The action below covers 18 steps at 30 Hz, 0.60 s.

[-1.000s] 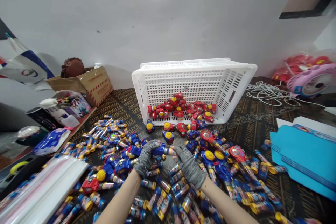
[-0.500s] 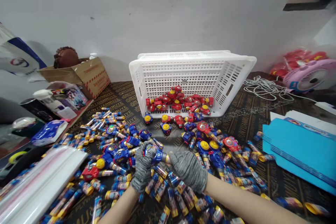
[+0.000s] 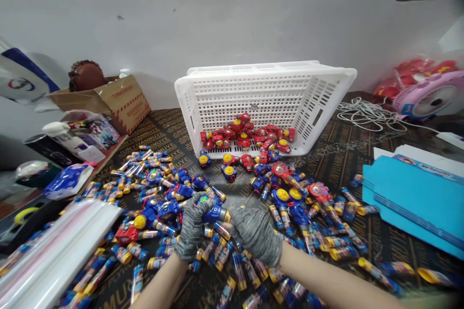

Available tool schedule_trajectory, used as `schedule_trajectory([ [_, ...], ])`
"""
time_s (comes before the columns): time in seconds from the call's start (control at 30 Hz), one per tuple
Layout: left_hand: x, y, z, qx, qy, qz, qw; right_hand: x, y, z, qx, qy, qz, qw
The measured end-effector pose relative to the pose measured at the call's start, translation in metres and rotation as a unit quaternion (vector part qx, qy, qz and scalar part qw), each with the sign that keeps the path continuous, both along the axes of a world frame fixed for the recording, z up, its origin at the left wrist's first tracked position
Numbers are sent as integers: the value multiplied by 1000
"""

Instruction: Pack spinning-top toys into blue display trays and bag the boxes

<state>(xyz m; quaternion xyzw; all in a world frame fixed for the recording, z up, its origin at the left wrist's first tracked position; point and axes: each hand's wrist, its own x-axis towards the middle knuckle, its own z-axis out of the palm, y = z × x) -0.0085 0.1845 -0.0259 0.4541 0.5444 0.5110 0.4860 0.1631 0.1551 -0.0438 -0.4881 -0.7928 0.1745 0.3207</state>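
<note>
My left hand, in a grey knitted glove, is closed around a blue plastic toy piece with a small green-lit spot on top. A short tube with a yellow end sticks out of the piece toward my right hand. That hand, gloved alike, is curled with its fingertips at the yellow end; what lies inside its fingers is hidden. Printed blue-and-yellow tubes lie loose beneath both hands. More blue pieces lie left of my left hand, and some with yellow discs beyond my right.
A white perforated crate lies on its side at the back, red toy pieces inside. Blue card sheets are stacked at right, near a pink fan and white cable. Plastic sleeves and a cardboard box are at left.
The view has tilted and shifted slightly. The blue toy piece has turned a little in my left hand, its green spot now showing. My right hand stays beside its tube end.
</note>
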Motion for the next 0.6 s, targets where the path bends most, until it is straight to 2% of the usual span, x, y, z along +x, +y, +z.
schedule_trajectory([
  [0.1, -4, -3, 2, 7, -3, -2, 1000, -3, -4, 8, -25, -2, 20, 999],
  [0.17, -8, -6, 4, 20, -16, -11, 1000, -6, -9, 20, -102, 90, 22, 990],
  [0.2, -10, -8, 4, 24, -31, -19, 999, -8, -11, 25, -154, 149, 25, 976],
  [0.27, -12, -11, 4, 37, -62, -42, 997, -10, -13, 33, -280, 260, 36, 924],
  [0.33, -12, -12, 2, 65, -55, -51, 995, -10, -13, 33, -404, 314, 63, 857],
  [0.37, -12, -12, 1, 80, -34, -52, 995, -10, -12, 30, -446, 323, 68, 832],
  [0.4, -11, -11, 0, 93, -7, -48, 994, -9, -11, 26, -455, 329, 60, 825],
  [0.43, -10, -10, -2, 102, 20, -39, 994, -9, -10, 21, -426, 330, 38, 842],
  [0.5, -9, -7, -4, 102, 52, -7, 993, -7, -7, 12, -279, 311, -23, 908],
  [0.53, -8, -6, -5, 98, 57, 10, 993, -6, -5, 9, -205, 294, -45, 932],
  [0.57, -8, -4, -6, 94, 58, 22, 994, -5, -4, 6, -172, 283, -47, 942],
  [0.6, -9, -2, -7, 91, 57, 21, 994, -3, -2, 5, -198, 291, -32, 935],
])
